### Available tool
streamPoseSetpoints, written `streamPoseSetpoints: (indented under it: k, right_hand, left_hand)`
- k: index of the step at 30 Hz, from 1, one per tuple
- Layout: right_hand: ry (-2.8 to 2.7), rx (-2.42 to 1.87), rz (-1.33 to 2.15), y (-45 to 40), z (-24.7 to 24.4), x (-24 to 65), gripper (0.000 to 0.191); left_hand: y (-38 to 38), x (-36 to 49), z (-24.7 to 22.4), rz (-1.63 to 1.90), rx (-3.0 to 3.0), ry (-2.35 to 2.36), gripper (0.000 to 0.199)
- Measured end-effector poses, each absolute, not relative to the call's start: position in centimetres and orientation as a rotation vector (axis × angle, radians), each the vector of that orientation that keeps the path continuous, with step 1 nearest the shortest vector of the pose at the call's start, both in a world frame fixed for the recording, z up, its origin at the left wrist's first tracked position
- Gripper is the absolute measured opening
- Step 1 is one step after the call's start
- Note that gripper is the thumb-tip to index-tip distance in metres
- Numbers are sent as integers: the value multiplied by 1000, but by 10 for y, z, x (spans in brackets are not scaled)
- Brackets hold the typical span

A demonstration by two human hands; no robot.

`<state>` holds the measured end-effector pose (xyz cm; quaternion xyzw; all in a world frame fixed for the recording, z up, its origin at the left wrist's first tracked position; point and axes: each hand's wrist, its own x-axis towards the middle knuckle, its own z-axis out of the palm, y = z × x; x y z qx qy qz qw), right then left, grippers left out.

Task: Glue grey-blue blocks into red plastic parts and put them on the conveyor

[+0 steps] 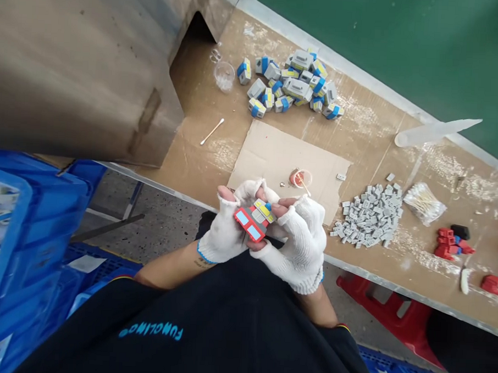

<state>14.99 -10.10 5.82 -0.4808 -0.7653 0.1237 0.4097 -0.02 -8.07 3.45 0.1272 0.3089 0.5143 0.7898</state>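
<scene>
Between both hands, just past the table's near edge, is a red and grey toy part (251, 222) with two light-blue panels and a yellow-and-blue piece on its upper side. My left hand (231, 224), in a white fingerless glove, grips it from the left. My right hand (298, 232), gloved alike, pinches it from the right with thumb and forefinger. Beyond them, on a cardboard sheet (267, 149), sits a small round dish (302, 179) of reddish paste with a stick resting in it.
Grey, yellow and blue toy parts (297, 87) are heaped at the back. Small grey pieces (369, 216) form a pile at right, beside bagged cotton swabs (425, 204). A metal housing (85, 64) stands at left, above blue crates (36, 237). Red parts (450, 243) lie far right.
</scene>
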Motion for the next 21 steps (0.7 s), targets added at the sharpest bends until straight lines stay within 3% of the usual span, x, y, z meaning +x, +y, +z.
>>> streamPoseSetpoints:
  k: [5, 12, 21]
  right_hand:
    - [-1936, -1147, 368, -100, 67, 157, 48]
    - [-1867, -1149, 468, -110, 65, 162, 55]
    - [-1929, -1004, 640, -107, 68, 165, 57]
  left_hand:
    - [-85, -11, 19, 1250, 676, 596, 77]
    - [-90, -28, 18, 1206, 947, 631, 56]
    - [-86, -39, 38, 1235, 990, 752, 49]
